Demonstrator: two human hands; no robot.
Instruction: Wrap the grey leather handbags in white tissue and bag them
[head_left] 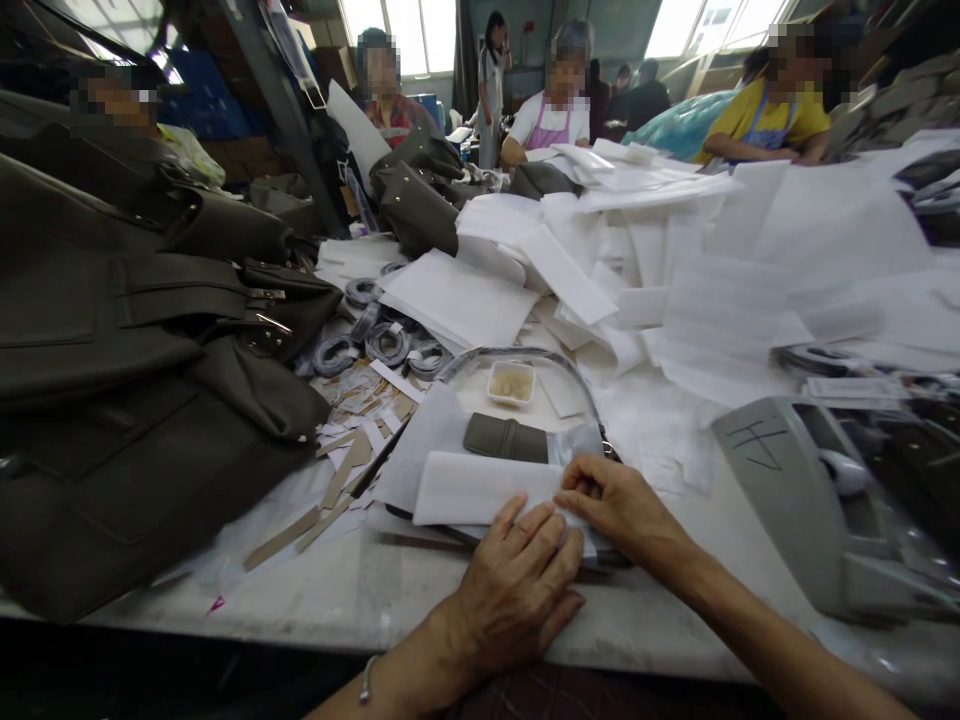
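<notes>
A folded white foam sheet [465, 487] lies across a dark handbag [611, 545] in front of me, over a layer of thin white paper [401, 480]. My left hand [521, 580] rests on the front edge of the foam sheet, its fingers stretched out. At the sheet's right end my right hand [619, 500] is closed in a pinch on its edge. Behind the sheet lies a dark olive leather strap piece [506, 437]. The bag's wrapped handle [555, 357] arches away from me, around a small plastic tub [511, 383].
Dark leather bags [150, 430] are heaped at left. White foam sheets [720, 270] pile up behind and to the right. Coiled straps [388, 343] and cardboard scraps [349, 465] lie left of centre. A grey tape dispenser [780, 500] stands at right. Several people work across the table.
</notes>
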